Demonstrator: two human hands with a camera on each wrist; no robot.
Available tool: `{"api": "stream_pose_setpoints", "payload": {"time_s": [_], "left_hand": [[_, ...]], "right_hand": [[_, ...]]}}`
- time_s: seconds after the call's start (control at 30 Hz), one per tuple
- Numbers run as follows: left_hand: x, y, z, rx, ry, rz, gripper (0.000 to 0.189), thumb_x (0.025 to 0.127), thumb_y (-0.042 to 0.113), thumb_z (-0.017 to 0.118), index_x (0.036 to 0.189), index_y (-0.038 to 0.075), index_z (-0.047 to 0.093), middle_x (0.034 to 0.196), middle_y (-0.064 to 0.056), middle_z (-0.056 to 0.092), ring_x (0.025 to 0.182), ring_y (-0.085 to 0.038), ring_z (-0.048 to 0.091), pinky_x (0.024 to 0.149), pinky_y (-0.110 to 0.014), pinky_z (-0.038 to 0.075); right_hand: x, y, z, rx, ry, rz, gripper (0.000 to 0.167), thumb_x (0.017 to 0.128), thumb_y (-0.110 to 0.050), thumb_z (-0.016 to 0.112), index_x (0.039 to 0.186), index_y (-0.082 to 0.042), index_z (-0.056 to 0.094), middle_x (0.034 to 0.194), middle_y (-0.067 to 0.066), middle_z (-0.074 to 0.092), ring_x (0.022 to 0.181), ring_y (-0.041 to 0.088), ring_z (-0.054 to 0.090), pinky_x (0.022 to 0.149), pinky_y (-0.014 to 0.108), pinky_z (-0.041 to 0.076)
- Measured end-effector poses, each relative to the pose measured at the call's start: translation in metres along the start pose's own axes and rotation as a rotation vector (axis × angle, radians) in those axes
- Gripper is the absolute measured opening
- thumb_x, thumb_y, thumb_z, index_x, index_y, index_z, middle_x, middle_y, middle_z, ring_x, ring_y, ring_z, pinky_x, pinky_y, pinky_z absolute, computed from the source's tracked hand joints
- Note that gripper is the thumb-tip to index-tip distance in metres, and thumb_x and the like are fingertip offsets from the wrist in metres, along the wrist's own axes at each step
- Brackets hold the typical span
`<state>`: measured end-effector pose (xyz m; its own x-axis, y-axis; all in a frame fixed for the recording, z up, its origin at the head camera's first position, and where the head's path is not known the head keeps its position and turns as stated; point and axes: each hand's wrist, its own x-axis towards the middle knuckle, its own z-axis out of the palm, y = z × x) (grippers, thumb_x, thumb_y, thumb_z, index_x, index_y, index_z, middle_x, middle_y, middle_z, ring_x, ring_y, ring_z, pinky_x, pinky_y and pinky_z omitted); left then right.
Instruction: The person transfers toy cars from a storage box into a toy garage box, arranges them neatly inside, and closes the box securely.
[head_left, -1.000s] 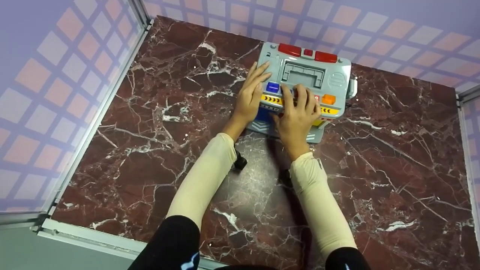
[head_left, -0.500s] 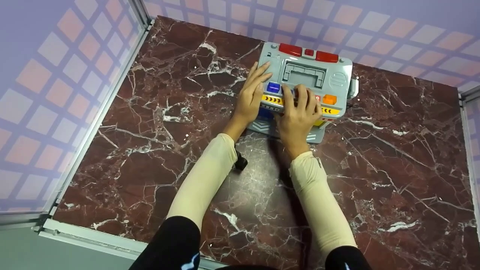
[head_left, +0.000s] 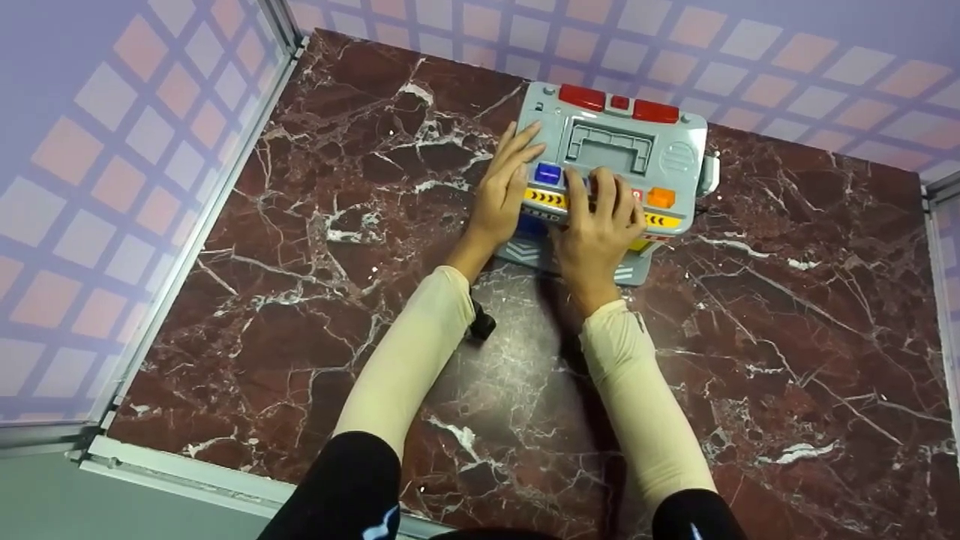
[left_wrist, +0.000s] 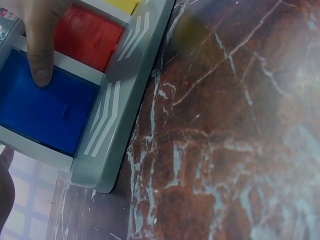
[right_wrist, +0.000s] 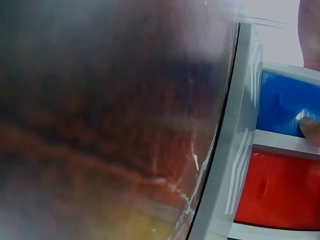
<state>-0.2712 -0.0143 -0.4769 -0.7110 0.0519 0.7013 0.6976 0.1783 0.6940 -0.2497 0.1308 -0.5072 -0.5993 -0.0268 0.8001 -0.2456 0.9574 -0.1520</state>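
Observation:
A grey plastic toy garage [head_left: 679,142] with red lights on its roof stands at the back of the table. My left hand [head_left: 501,191] rests along its left side, fingers straight and reaching onto the top. Over the front edge bends my right hand [head_left: 596,232], its fingertips on the roof between a blue button [head_left: 547,173] and an orange button [head_left: 660,197]. The right thumb [left_wrist: 42,65] touches the blue door [left_wrist: 45,107] in the front, which appears closed in the left wrist view. Beside it is a red door [right_wrist: 280,190]. Part of a yellow panel [left_wrist: 122,5] shows farther along.
The toy's grey base [left_wrist: 100,165], marked with white chevrons, juts out at the front. Dark red marbled tabletop [head_left: 300,315] surrounds it. A patterned panel wall [head_left: 750,60] stands close behind, another [head_left: 112,150] at the left.
The right thumb has shifted slightly along the front and is now less visible in the head view. The left hand and the toy garage stay nearly where they were.

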Motion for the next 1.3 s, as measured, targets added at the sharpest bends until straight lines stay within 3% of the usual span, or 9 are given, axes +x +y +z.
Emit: {"api": "stream_pose_setpoints", "payload": {"time_s": [0.27,0.43,0.8,0.97,1.17,1.3], "left_hand": [[-0.001,0.000,0.000,0.000,0.003,-0.011,0.034,0.096,-0.010,0.038,0.122,-0.018,0.059,0.141,-0.036,0.050,0.142,-0.054,0.030,0.127,-0.045,0.015],[-0.001,0.001,0.001,-0.016,0.013,0.008,0.034,0.094,-0.014,0.039,0.121,-0.019,0.059,0.139,-0.037,0.050,0.140,-0.057,0.030,0.126,-0.052,0.016],[-0.004,-0.001,0.003,-0.010,0.001,-0.013,0.034,0.095,-0.012,0.039,0.122,-0.019,0.059,0.140,-0.037,0.050,0.142,-0.055,0.030,0.128,-0.043,0.014],[-0.010,-0.027,0.010,0.000,0.001,-0.002,0.035,0.097,-0.009,0.041,0.125,-0.013,0.061,0.144,-0.030,0.050,0.144,-0.050,0.030,0.128,-0.043,0.014],[-0.011,-0.043,0.007,0.040,-0.005,0.010,0.037,0.101,0.004,0.039,0.128,-0.006,0.062,0.147,-0.023,0.051,0.149,-0.036,0.029,0.127,-0.044,0.017],[-0.011,-0.049,0.004,0.072,-0.021,0.027,0.039,0.102,0.008,0.037,0.129,-0.006,0.061,0.148,-0.023,0.050,0.150,-0.034,0.029,0.127,-0.045,0.016]], "right_hand": [[0.000,-0.002,0.000,-0.011,0.007,0.003,0.055,0.075,-0.031,0.086,0.125,-0.021,0.065,0.127,0.009,0.061,0.120,0.033,0.051,0.097,0.052,0.035],[0.000,-0.002,-0.001,-0.030,0.015,0.003,0.053,0.074,-0.028,0.085,0.123,-0.020,0.065,0.125,0.010,0.061,0.119,0.034,0.051,0.096,0.052,0.036],[-0.004,-0.001,-0.004,-0.008,-0.014,0.014,0.064,0.067,-0.024,0.091,0.125,-0.021,0.065,0.128,0.009,0.060,0.122,0.034,0.050,0.098,0.052,0.035],[-0.007,-0.001,-0.011,0.019,-0.064,0.020,0.075,0.062,-0.022,0.094,0.130,-0.022,0.063,0.134,0.009,0.058,0.127,0.034,0.047,0.102,0.051,0.034],[-0.008,-0.001,-0.014,0.073,-0.177,0.019,0.069,0.076,-0.020,0.081,0.141,-0.022,0.056,0.151,0.011,0.047,0.137,0.037,0.040,0.112,0.052,0.029],[-0.007,0.001,-0.020,0.115,-0.296,0.002,0.069,0.084,-0.022,0.073,0.148,-0.022,0.049,0.161,0.014,0.034,0.144,0.039,0.033,0.118,0.056,0.023]]}}
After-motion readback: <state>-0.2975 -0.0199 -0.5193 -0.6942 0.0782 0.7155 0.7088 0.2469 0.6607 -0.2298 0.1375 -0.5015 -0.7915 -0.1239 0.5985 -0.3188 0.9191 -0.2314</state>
